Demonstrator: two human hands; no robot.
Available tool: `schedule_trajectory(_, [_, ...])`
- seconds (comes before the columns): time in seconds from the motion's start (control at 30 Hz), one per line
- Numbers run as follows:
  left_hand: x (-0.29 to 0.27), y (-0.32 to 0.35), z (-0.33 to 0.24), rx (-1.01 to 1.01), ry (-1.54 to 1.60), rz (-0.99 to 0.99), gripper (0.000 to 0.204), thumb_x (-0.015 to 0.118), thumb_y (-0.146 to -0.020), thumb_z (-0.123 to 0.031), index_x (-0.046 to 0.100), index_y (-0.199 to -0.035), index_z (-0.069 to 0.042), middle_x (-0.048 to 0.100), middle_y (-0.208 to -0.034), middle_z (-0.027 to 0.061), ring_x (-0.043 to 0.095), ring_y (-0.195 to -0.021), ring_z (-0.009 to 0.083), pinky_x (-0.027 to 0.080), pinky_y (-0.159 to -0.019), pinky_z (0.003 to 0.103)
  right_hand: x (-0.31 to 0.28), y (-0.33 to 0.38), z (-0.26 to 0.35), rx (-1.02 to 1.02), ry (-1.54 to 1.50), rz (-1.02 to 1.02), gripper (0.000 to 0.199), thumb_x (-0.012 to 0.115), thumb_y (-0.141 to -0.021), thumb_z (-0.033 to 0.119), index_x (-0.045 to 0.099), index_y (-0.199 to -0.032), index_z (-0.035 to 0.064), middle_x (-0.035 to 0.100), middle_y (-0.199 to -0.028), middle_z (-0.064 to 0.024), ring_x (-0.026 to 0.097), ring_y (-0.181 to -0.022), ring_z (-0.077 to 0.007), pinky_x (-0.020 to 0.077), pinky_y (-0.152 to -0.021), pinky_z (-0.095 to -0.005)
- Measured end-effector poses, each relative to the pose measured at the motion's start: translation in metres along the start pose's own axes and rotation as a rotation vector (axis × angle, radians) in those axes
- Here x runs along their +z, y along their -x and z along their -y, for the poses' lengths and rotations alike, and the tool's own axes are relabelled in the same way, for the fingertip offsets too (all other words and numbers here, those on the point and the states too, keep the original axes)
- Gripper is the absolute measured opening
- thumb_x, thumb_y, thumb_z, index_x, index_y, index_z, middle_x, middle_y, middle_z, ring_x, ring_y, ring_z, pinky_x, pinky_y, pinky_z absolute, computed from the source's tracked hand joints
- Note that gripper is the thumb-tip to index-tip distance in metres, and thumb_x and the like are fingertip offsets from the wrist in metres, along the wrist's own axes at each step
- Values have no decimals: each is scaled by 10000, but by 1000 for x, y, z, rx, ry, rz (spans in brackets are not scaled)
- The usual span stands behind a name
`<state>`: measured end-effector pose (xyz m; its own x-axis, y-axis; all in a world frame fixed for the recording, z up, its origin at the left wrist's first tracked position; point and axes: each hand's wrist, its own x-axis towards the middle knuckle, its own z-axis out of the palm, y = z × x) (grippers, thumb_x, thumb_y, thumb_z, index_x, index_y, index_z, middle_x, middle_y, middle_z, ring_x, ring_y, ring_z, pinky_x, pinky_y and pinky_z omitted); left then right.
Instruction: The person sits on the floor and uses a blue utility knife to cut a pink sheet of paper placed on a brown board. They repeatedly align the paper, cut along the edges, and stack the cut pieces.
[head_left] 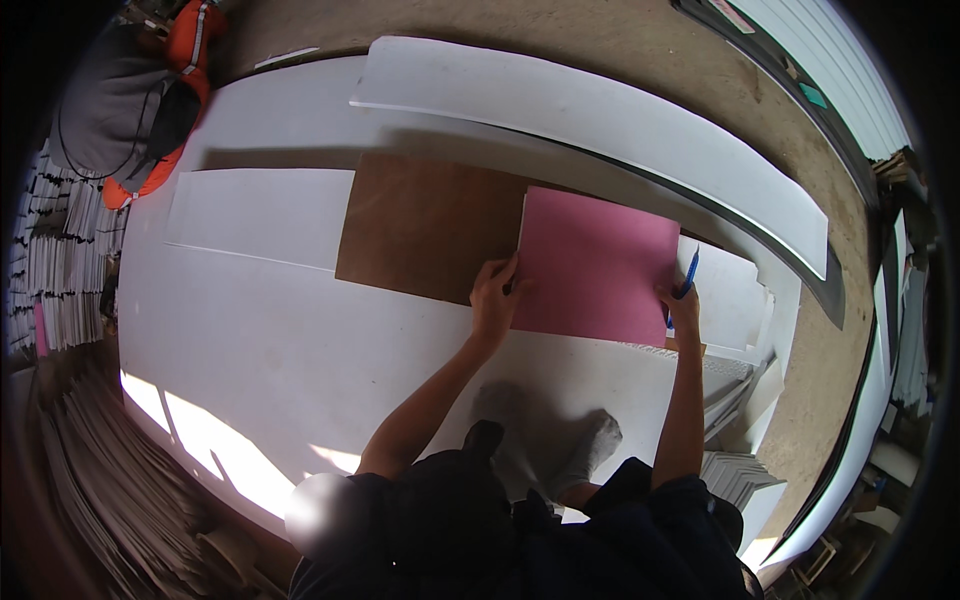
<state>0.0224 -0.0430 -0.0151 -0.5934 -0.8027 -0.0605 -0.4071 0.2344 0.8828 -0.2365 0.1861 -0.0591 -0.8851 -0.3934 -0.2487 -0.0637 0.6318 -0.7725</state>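
A pink rectangular sheet or board point(600, 262) lies partly over a brown board point(430, 225). At its left edge, my left hand point(494, 300) has the thumb and fingers closed on the sheet. My right hand point(683, 308) is closed at the opposite edge, touching the sheet, and also grips a slim blue pen-like tool point(690, 274). The tool points away from me with its dark tip up; whether it is a pen or a cutter, I cannot tell. White sheets point(725, 290) stick out beyond the pink one, next to my right hand.
I stand in grey socks point(597, 440) on a broad white surface point(250, 330). A white panel point(265, 215) lies left, a long curved-looking one point(590, 125) across the back. A person in grey and orange point(125, 105) is at far left, above stacked sheets point(70, 265). White offcuts point(740, 480) lie at right.
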Motion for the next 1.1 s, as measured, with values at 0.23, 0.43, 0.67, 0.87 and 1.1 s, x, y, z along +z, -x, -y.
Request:
schedule_trajectory(0.23, [0, 0, 6, 62, 1, -38, 420, 648, -746, -95, 535, -1148, -66, 521, -991, 75, 539, -752, 164, 465, -659, 295, 2, 10, 21, -8, -28, 18, 263, 701, -697, 139, 454, -758, 72, 389, -648, 47, 377, -569, -54, 339, -503, -229])
schedule_trajectory(0.43, [0, 3, 1, -13, -14, 27, 411, 625, -779, -103, 518, -1175, -95, 494, -975, 71, 519, -719, 121, 469, -641, 264, 1, 13, 28, -2, -143, 32, 254, 694, -700, 125, 458, -782, 78, 407, -673, 44, 389, -589, -54, 341, -517, -224])
schedule_trajectory(0.67, [1, 4, 4, -1, 2, 4, 401, 620, -781, -104, 520, -1169, -90, 506, -986, 71, 548, -739, 133, 488, -654, 267, -2, 11, 23, 20, -13, 46, 261, 694, -699, 128, 486, -838, 54, 421, -690, 45, 401, -616, -62, 355, -554, -218])
schedule_trajectory(0.87, [2, 4, 3, 47, 33, -50, 379, 628, -761, -71, 545, -1130, -55, 543, -977, 88, 565, -742, 155, 489, -637, 282, -1, 12, 23, -10, -18, 68, 267, 698, -699, 142, 478, -825, 59, 419, -691, 41, 395, -617, -61, 354, -543, -217])
schedule_trajectory(1.1, [-7, -15, 19, -82, 400, -112, 343, 439, -897, -160, 445, -1215, -32, 481, -1190, 126, 515, -1034, 200, 448, -836, 294, 0, 5, 16, -28, -28, 28, 301, 697, -701, 166, 490, -875, 34, 486, -748, 8, 458, -665, -70, 386, -563, -221])
